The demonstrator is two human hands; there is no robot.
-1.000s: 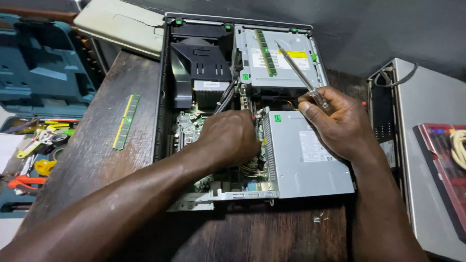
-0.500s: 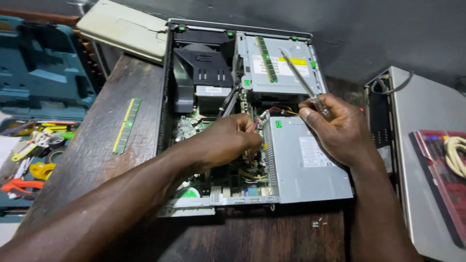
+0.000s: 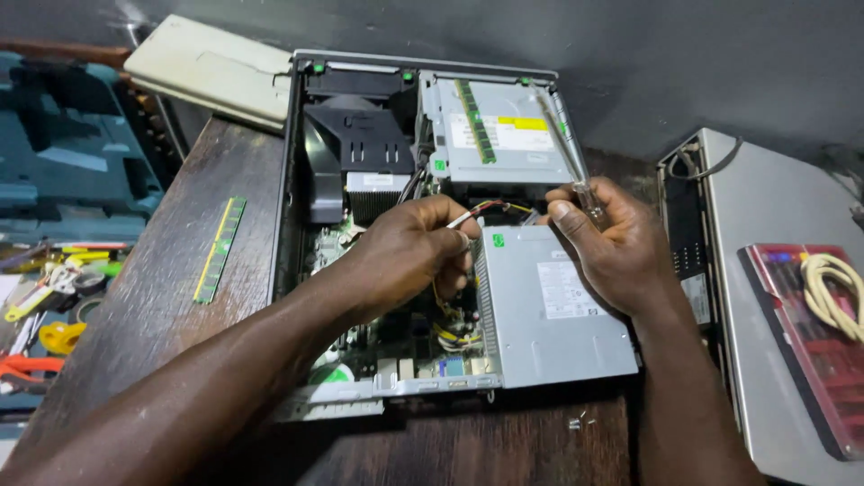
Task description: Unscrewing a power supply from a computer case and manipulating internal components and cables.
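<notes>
An open desktop computer case (image 3: 297, 225) lies on a dark wooden table (image 3: 162, 306). My left hand (image 3: 405, 256) reaches into its middle and pinches a bundle of coloured wires (image 3: 481, 209) beside the grey power supply (image 3: 549, 306). My right hand (image 3: 612, 243) rests on the power supply's top edge and grips a screwdriver (image 3: 565, 148) with its shaft pointing away over the silver drive bay (image 3: 499, 135). A green memory stick (image 3: 475, 121) lies on that drive bay. A black fan shroud (image 3: 360, 144) sits at the case's rear left.
Another green memory stick (image 3: 220, 249) lies on the table left of the case. Scattered hand tools (image 3: 45, 297) and a teal tool case (image 3: 63, 153) are at far left. A second grey computer case (image 3: 765, 297) with a red box (image 3: 810, 360) and white cable (image 3: 837, 283) stands at right. A beige panel (image 3: 211, 72) leans behind.
My left hand has lifted from deep beside the power supply and now pulls the wire bundle upward. My right hand with the screwdriver shifted slightly toward the wires.
</notes>
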